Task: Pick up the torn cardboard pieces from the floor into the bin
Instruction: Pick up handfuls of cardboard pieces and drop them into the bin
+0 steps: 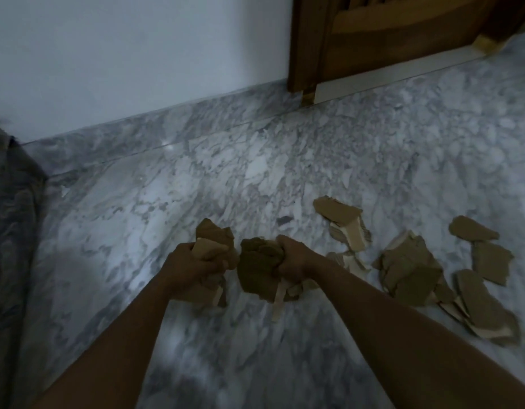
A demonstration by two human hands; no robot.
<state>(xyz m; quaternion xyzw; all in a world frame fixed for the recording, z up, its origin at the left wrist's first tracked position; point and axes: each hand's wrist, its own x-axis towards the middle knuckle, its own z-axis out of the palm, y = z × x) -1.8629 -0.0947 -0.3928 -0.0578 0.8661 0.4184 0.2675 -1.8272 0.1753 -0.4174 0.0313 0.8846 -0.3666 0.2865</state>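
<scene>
While left hand (190,265), right hand (295,261) fingers clamp cardboard wads (255,271), loose pieces (411,270) lie rightward; marble floor (131,219) open leftward.

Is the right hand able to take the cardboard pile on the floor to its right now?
Probably not: nothing blocks the way to the pile, but the right hand grips a full cardboard bundle.

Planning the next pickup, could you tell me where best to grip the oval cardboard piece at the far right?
Likely its free far edge: the oval piece lies flat on the floor, so reach from above, hook under that edge and pinch; a squarish piece crowds its near edge.
</scene>
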